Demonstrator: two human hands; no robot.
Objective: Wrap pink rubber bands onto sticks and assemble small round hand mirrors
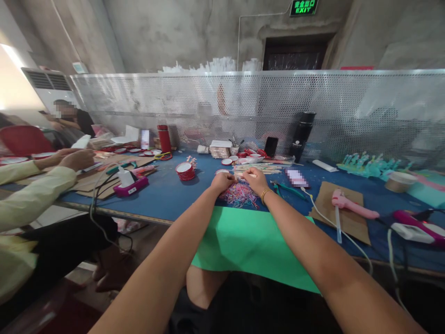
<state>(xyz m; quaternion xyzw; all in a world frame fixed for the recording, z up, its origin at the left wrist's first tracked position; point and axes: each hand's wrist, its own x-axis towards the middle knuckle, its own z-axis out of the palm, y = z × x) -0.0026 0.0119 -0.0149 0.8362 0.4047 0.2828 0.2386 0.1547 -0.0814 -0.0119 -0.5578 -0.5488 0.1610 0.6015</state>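
Note:
My left hand (223, 183) is closed in a pinch above a tangled pile of thin, multicoloured elastic-looking strings (240, 195). Close by on its right, my right hand (256, 182), with a gold bracelet at the wrist, has its fingers pressed together too. Whatever lies between the fingertips is too small to make out. A green sheet (250, 241) hangs over the table's front edge beneath my forearms. Thin pale sticks (267, 170) lie just behind my hands. Teal-handled pliers (290, 190) rest to the right of my right hand.
A pink glue gun (352, 204) lies on cardboard (323, 199) at right, its cord crossing the table. Red-rimmed discs (185, 171) are stacked left of me. A purple power strip (131, 186) sits near a co-worker's hands (78, 160). Behind stand a black flask (302, 134) and perforated screen (194, 102).

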